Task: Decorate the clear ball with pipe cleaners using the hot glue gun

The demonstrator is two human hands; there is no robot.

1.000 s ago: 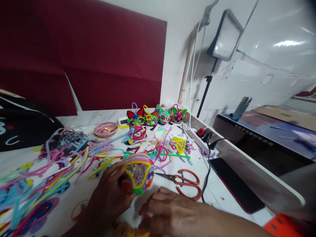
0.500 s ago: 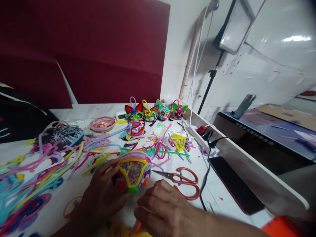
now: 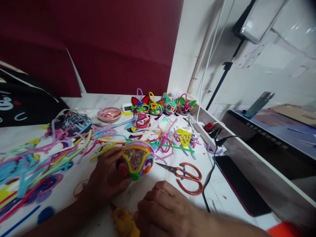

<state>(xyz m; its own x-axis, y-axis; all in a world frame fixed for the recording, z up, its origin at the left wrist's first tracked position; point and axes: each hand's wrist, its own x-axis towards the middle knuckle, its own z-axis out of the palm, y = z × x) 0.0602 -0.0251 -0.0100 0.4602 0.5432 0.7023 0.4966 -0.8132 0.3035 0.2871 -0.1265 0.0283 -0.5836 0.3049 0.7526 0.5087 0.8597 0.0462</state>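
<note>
White bench (image 3: pixel 145 192) carries all: left of the scissors (image 3: pixel 185 175) the left hand (image 3: pixel 106 179) grips a pipe-cleaner head (image 3: pixel 136 160), nearer than the scissors the right hand (image 3: pixel 164 210) is curled, its grip I cannot tell, and I think the blade tip may snag a loop if the head rolls there.

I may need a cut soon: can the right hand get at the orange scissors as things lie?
Probably yes. The orange scissors lie flat just beyond the right hand, with only bare table between; the black cable runs beside the handles, not over them.
</note>
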